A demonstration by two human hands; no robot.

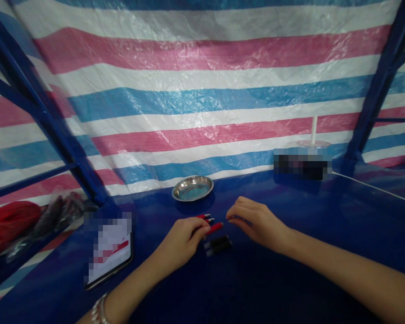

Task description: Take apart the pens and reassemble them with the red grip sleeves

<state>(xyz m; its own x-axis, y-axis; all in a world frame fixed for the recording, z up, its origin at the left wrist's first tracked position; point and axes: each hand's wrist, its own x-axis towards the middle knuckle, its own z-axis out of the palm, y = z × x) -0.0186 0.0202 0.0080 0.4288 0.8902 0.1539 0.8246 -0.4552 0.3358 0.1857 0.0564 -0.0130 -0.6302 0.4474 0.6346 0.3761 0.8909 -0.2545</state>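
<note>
My left hand (182, 240) lies on the blue table with its fingers curled round small red pen-like pieces (212, 223), whose tips stick out to the right. My right hand (256, 221) hovers just right of them, fingers bent and pinched together near the red tips; whether it holds anything I cannot make out. Two short black pieces (218, 245) lie side by side on the table just below the red ones, between both hands.
A shallow steel dish (192, 187) sits behind the hands. A tablet or card (110, 256) lies at the left. A cup with a straw (313, 148) stands back right. A striped tarp forms the wall; blue frame bars (54, 130) and bagged items (27, 225) are left.
</note>
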